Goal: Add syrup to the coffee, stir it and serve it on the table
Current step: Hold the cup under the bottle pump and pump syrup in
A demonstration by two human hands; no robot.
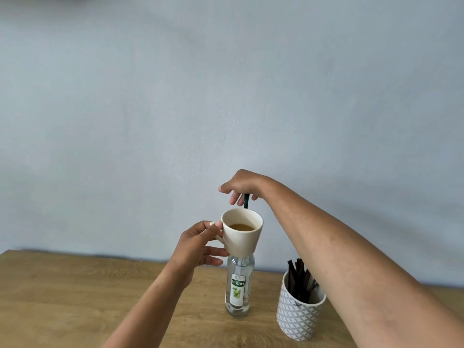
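Note:
My left hand (198, 244) holds a cream cup (244, 234) by its handle, lifted off the wooden table (75, 297) and tilted slightly. Light brown coffee (241, 226) fills its lower part. Directly behind and below the cup stands a clear syrup bottle (238, 287) with a green and white label. A dark green pump stem (246, 200) rises from the bottle behind the cup's rim. My right hand (242, 188) sits on top of that stem, fingers curled down around it. The pump's spout is hidden by the hand and cup.
A grey and white patterned holder (298, 315) with several dark stir sticks (300, 280) stands on the table right of the bottle, under my right forearm. A plain pale blue wall (226, 96) rises behind the table's far edge.

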